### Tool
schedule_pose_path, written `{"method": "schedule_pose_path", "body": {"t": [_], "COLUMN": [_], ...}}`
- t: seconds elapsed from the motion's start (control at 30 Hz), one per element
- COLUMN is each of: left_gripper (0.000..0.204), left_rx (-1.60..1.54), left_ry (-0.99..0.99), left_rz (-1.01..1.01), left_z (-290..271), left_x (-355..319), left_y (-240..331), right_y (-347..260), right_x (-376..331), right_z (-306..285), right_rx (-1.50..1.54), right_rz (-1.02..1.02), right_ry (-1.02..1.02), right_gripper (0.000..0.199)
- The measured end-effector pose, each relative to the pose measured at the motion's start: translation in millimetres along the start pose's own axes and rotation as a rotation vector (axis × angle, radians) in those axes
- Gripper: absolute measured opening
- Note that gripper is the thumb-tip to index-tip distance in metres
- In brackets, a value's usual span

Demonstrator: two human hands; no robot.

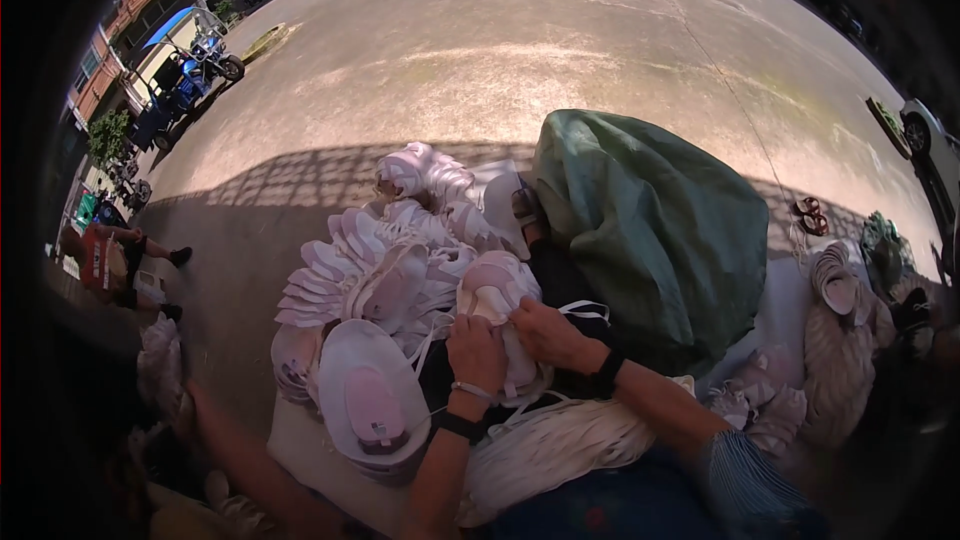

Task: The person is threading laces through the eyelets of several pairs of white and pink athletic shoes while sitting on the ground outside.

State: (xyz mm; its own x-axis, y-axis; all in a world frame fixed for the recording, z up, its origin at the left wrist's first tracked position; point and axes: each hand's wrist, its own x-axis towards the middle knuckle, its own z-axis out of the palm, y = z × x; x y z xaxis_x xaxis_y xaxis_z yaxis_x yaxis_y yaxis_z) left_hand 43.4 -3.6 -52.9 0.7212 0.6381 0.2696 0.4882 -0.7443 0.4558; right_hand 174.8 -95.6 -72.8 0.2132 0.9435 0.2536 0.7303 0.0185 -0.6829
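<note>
Sunlit concrete fills the head view, with a blue three-wheeler parked toward the far left and a seated co-worker nearer. Nearby, a pale sheet carries a heap of pink-and-white uppers, many nested in curved rows, probably to save room and keep them within reach. One large upper leans toward the sheet's lower left corner. Beyond the person's leg, a green sack covers much of the sheet's right part.

Over the lap, just right of the heap, is the shoe, its toe end pointing away, apparently so that its lacing area faces both hands. The left grip is nearly closed, fingertips pinching at that area; the right grip pinches opposite, also almost closed. Whether they catch a lace or the edge, I cannot tell. White laces lie bundled across the lap, seemingly for easy reach.
</note>
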Motion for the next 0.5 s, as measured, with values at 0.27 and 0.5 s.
{"method": "schedule_pose_path", "body": {"t": [0.27, 0.5], "left_gripper": [0.018, 0.018], "left_rx": [-0.008, 0.03], "left_ry": [-0.077, -0.08], "left_rz": [0.029, 0.028], "left_z": [-10.1, -12.2], "left_x": [-0.5, -7.5], "left_y": [10.7, 9.4], "right_y": [-20.3, -32.0], "right_x": [-9.1, -8.3], "right_z": [-13.9, -11.6], "right_rx": [-0.042, 0.04], "right_rz": [0.029, 0.037], "right_ry": [0.057, 0.144], "right_gripper": [0.021, 0.026]}}
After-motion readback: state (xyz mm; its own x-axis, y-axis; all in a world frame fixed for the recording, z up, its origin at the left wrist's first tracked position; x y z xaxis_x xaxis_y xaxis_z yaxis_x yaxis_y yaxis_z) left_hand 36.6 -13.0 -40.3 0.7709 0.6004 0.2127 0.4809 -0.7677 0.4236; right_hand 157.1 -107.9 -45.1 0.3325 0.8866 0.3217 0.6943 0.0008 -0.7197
